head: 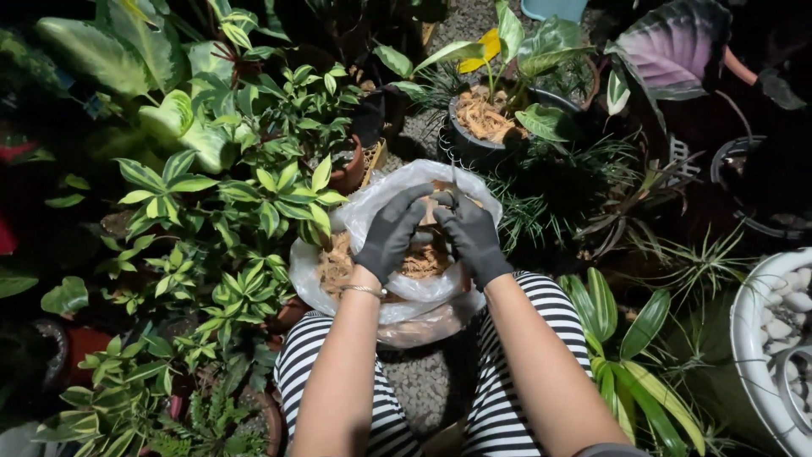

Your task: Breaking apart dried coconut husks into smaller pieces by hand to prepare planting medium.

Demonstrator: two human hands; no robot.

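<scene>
Black-gloved, your left hand and right hand meet over the clear plastic bag of brown fibrous mulch between your knees, fingers curled, pinching something too small to tell.

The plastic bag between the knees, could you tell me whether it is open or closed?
Open. The plastic bag gapes at its mouth, with tan fibrous filling showing inside and both gloved hands working over it.

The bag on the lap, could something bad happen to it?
1. The bag sits between the knees, open and full of brown fibre; it might tip and spill onto the gravel.
2. Both gloved hands, left and right, pull at something small over it; bits could drop outside.
</scene>
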